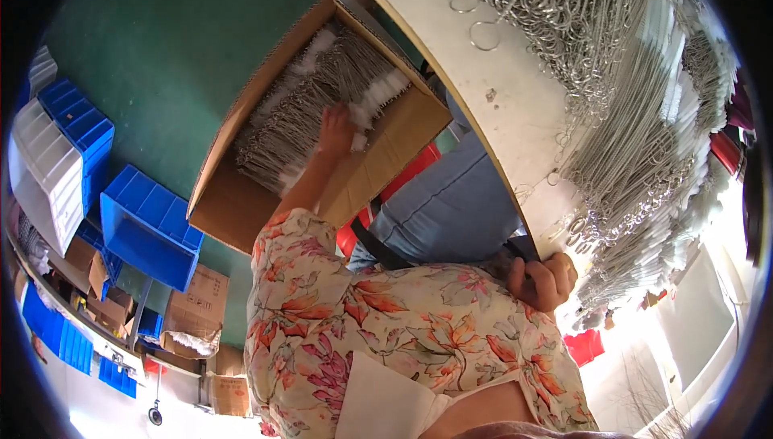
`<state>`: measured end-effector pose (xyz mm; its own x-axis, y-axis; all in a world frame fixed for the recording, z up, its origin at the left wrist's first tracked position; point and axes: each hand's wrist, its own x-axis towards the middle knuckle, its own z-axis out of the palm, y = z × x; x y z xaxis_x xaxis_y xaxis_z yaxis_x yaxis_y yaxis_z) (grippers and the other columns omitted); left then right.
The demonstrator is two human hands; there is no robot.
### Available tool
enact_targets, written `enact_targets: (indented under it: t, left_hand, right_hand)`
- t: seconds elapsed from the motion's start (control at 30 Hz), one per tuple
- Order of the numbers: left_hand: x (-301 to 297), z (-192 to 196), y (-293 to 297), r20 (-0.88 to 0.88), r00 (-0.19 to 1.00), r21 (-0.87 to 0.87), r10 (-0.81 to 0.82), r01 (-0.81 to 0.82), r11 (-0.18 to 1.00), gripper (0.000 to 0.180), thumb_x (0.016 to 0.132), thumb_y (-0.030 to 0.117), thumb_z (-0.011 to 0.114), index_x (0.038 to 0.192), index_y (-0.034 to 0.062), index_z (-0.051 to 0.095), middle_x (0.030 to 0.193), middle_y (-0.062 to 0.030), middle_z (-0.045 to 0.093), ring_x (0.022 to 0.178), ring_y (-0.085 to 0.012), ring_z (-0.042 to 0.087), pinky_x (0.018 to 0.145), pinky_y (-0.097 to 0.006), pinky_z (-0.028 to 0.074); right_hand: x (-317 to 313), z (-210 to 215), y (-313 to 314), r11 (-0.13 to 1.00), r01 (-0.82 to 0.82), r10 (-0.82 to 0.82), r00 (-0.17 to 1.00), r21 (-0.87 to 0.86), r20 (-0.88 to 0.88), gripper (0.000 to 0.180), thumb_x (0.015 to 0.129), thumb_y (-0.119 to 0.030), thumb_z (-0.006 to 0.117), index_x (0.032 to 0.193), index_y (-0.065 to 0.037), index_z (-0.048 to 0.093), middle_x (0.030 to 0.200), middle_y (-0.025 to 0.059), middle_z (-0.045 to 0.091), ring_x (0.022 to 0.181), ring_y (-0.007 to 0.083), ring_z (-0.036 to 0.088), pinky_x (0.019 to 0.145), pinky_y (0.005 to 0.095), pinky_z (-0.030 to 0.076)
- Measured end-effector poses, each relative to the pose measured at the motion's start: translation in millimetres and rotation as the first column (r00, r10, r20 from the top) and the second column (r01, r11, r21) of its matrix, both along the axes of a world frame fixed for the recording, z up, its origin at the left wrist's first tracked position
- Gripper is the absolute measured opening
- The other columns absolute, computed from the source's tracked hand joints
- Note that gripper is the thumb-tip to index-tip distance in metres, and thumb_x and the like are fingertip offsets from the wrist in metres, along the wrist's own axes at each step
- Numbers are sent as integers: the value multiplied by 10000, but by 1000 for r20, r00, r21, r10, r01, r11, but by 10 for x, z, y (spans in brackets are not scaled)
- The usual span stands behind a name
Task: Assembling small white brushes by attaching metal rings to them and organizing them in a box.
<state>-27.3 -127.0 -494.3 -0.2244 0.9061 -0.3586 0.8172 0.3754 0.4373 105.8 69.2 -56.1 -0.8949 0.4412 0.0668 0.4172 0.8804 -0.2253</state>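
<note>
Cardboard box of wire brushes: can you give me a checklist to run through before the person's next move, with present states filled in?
1. Cardboard box open at the top: ok, its contents show.
2. Left hand inside the box, at the wire brushes: ok.
3. Left hand gripping a brush: cannot tell, the fingertips blend into the wires.
4. Right hand empty: cannot tell, its fingers curl at the edge of the table.
5. Brush pile on the table evenly aligned: not ok, its loops point various ways.
</note>
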Motion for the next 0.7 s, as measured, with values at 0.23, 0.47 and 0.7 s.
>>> enact_targets:
  t: [0.23, 0.47, 0.7]
  left_hand:
    - [196, -201, -107, 252, 699, -359, 669, -575, 735, 308, 713, 302, 640, 911, 66, 619, 874, -137, 636, 853, -277, 622, 782, -447, 482]
    - [198, -508, 313, 400, 19, -760, 916, -552, 344, 370, 773, 377, 596, 760, 9, 620, 693, -113, 630, 521, -235, 612, 486, -332, 491]
    - [247, -1349, 315, 305, 780, -642, 547, -256, 723, 318, 807, 332, 563, 812, 21, 626, 731, -125, 649, 568, -211, 623, 557, -340, 498]
  right_hand:
    - [10, 33, -22, 1000, 6, -6, 1000, 7, 0, 184, 625, -49, 678, 622, -91, 498, 546, 35, 389, 449, 198, 405, 427, 300, 309]
    - [90, 5, -21, 999, 18, -19, 999, 33, 32, 190, 615, -46, 681, 622, -92, 497, 531, 30, 379, 440, 200, 399, 417, 299, 302]
    - [31, -11, 78, 1000, 19, -19, 998, 1, -65, 194, 527, -52, 690, 546, -100, 503, 494, -3, 360, 389, 142, 360, 370, 272, 282]
